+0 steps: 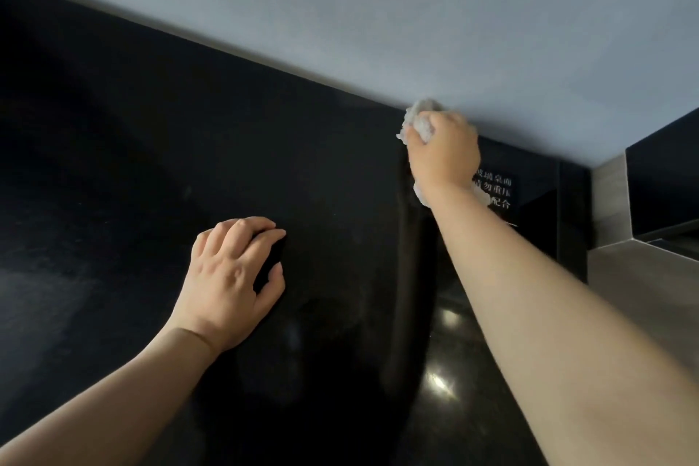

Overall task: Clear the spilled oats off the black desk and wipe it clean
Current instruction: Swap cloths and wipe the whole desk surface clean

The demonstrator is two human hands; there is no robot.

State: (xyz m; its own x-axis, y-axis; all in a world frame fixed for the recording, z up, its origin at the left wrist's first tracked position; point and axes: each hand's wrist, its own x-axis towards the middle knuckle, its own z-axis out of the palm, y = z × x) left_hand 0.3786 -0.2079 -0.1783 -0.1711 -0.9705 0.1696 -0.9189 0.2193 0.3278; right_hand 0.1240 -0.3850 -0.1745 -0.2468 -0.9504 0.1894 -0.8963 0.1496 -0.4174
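The black desk (pixel 159 147) fills most of the view, glossy and dark, with faint smears. No oats show on it. My right hand (pixel 444 153) grips a crumpled white paper towel (pixel 418 116) at the desk's far right corner, close to the wall; more of the towel sticks out under the wrist. My left hand (pixel 230 280) rests on the desk near the middle, fingers bent at the knuckles with the tips on the surface, holding nothing.
A pale grey wall (pixel 378 11) runs along the desk's far edge. A small sign with white characters (pixel 499 193) sits by the right corner. A steel ledge (pixel 643 276) and a dark box (pixel 662 185) stand to the right.
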